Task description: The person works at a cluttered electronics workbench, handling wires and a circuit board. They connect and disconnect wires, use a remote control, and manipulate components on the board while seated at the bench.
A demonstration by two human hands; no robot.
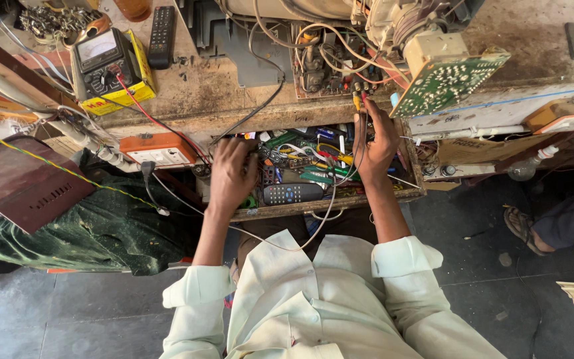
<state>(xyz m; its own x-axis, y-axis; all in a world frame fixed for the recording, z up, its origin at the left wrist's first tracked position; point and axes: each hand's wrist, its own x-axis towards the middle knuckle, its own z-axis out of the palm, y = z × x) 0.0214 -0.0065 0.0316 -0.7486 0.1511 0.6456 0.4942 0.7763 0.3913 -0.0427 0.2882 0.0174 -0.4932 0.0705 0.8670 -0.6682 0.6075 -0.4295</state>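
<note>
Seen from above, leaning over an open drawer (380,197) slung under the table (234,100) edge. Left hand (232,174) down in the drawer's left part, fingers curled into the clutter there; whether pinching anything, cannot tell, since the fingertips are buried among small parts. Right hand (375,141) raised at the drawer's far edge, fingers pressed together around a bundle of thin leads with yellow and red plugs (359,100), held up toward the chassis (323,60) just above, probably to keep the plugs near their sockets. Remote (293,193) lying flat at the drawer's near edge, between the two wrists, touching neither. Green-handled tools (320,174) and loose wires heaped behind it, apparently kept there for quick reach.

On the table, far left: multimeter (104,60) resting on a yellow box, its red lead (157,119) trailing right toward the drawer, likely parked within reach. Second remote (161,26) just right of it. Green circuit board (448,81) tilted at far right, hanging off the chassis on its wires. Orange socket box (157,147) fixed at the table's front edge, left of the drawer. Another person's sandalled foot (523,229) on the floor at right, well apart.
</note>
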